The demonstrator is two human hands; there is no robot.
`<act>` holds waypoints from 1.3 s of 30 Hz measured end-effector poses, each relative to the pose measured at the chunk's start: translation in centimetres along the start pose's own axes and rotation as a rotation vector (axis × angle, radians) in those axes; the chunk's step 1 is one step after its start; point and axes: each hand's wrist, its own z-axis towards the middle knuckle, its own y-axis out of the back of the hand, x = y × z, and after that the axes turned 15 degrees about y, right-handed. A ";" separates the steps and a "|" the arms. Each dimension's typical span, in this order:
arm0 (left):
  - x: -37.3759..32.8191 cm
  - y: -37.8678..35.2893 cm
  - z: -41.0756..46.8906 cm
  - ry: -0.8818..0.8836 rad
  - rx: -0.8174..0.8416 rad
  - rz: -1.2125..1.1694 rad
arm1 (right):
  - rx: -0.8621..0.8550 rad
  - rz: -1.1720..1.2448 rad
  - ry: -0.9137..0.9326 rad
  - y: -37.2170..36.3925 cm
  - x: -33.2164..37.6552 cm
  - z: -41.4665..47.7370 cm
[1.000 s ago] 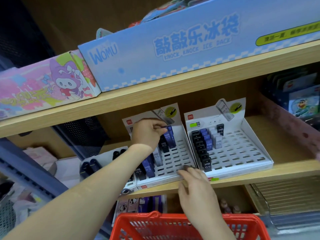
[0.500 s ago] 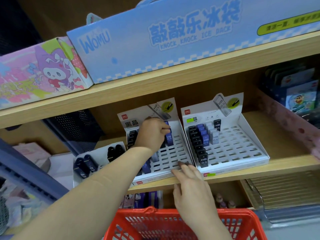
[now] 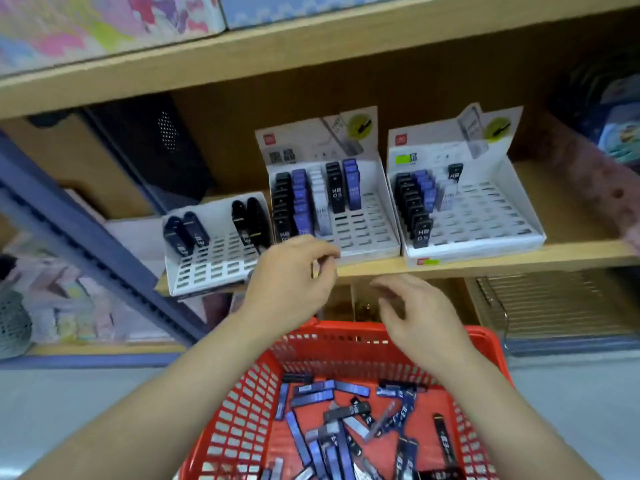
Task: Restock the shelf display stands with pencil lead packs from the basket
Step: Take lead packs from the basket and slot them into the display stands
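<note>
Many blue and black pencil lead packs (image 3: 313,398) lie in the red plastic basket (image 3: 242,410); left hand (image 3: 291,282) loosely curled, right hand (image 3: 422,320) spread, both empty. Best grab one colour at a time.

The right hand (image 3: 420,315) is smeared with blur — fingertips indistinct. The red basket (image 3: 239,403) runs off the bottom edge (its near rim unseen). The left hand (image 3: 291,282) hides the front corner of the middle stand (image 3: 367,233).

Bare left hand (image 3: 291,282) and right hand (image 3: 419,313), motion-blurred fingers, bare forearms (image 3: 173,393).
</note>
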 end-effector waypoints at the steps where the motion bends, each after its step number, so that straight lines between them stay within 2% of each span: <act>1: 1.4 -0.6 -1.8 0.046 0.059 0.027 | 0.074 -0.004 -0.007 -0.6 -0.1 -0.7; 5: 7.5 -4.5 -8.4 0.186 0.511 0.310 | 0.553 -0.107 -0.130 -3.8 -1.3 -4.1; 7: 10.4 -7.0 -12.4 0.209 0.767 0.479 | 0.723 -0.109 -0.246 -6.2 -2.2 -7.0; 9: 12.3 -9.3 -16.3 0.244 0.957 0.609 | 0.880 -0.131 -0.363 -8.4 -3.0 -10.1; 12: 14.4 -12.4 -20.7 0.326 1.147 0.695 | 1.102 -0.174 -0.506 -10.4 -3.6 -15.0; 15: 15.5 -15.0 -23.1 0.302 1.292 0.767 | 1.299 -0.328 -0.429 -11.4 -4.4 -18.2; 17: 15.5 -16.1 -23.7 0.258 1.327 0.817 | 1.382 -0.399 -0.391 -12.3 -4.8 -19.3; 19: 15.2 -16.7 -23.8 0.168 1.292 0.826 | 1.402 -0.445 -0.327 -13.5 -4.9 -20.5; 22: 15.8 -17.1 -24.0 0.021 1.238 0.816 | 1.294 -0.476 -0.240 -14.7 -5.2 -22.0; 26: 16.7 -17.3 -23.9 -0.103 1.167 0.812 | 1.209 -0.392 -0.251 -14.9 -5.9 -22.0; 31: 17.1 -17.8 -23.3 -0.102 1.162 0.793 | 1.123 -0.266 -0.281 -16.0 -6.5 -22.0; 39: 17.3 -18.2 -23.0 0.037 1.167 0.907 | 1.076 -0.118 -0.345 -16.8 -6.9 -23.2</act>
